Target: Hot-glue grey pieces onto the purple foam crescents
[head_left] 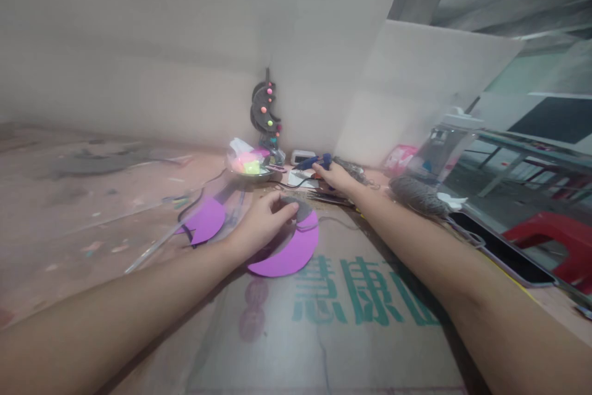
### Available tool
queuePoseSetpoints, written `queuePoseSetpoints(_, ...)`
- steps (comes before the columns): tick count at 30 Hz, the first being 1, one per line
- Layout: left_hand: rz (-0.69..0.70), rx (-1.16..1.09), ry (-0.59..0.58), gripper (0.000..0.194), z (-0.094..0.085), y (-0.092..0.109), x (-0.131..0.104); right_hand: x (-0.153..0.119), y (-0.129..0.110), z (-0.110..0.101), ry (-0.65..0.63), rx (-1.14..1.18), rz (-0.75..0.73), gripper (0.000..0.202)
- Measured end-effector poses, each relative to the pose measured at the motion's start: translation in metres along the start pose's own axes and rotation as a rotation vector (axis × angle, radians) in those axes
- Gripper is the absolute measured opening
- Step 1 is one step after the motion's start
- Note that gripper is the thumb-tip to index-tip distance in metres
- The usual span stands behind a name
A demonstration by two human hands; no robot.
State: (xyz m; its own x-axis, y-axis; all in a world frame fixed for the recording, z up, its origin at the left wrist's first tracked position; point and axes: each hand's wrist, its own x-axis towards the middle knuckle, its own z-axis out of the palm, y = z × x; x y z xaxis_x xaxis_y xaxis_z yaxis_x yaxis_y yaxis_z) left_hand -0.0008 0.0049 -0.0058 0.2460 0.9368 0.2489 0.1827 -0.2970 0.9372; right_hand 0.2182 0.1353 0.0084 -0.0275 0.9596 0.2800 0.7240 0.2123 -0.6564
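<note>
Purple crescent [304, 251] partly covered, blue tool [326, 159] indistinct

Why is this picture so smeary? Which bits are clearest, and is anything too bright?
In the head view, the left tabletop is streaky, perhaps from camera movement; in the head view, the purple crescent has clearer edges; in the head view, the pink-and-yellow material looks washed out by brightness.

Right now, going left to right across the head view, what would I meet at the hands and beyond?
Purple cutout, left hand on the purple crescent, right hand at a blue tool, grey yarn, dark-screened phone.
</note>
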Motion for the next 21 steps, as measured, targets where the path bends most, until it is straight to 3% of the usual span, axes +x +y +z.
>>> queuePoseSetpoints(4, -0.011, 0.020, -0.015, 0.020, -0.001, -0.002, 0.000, 0.003, -0.004, 0.001, 0.003, 0.031, 0.007, 0.037)
queuePoseSetpoints(13, -0.004, 0.094, -0.022, 0.023, -0.001, 0.004, -0.004, -0.017, -0.003, -0.014, -0.043, 0.109, 0.096, 0.041)
queuePoseSetpoints(21, 0.004, 0.121, -0.027, 0.023, -0.001, 0.005, -0.004, -0.028, -0.012, -0.023, -0.139, 0.187, 0.079, 0.036)
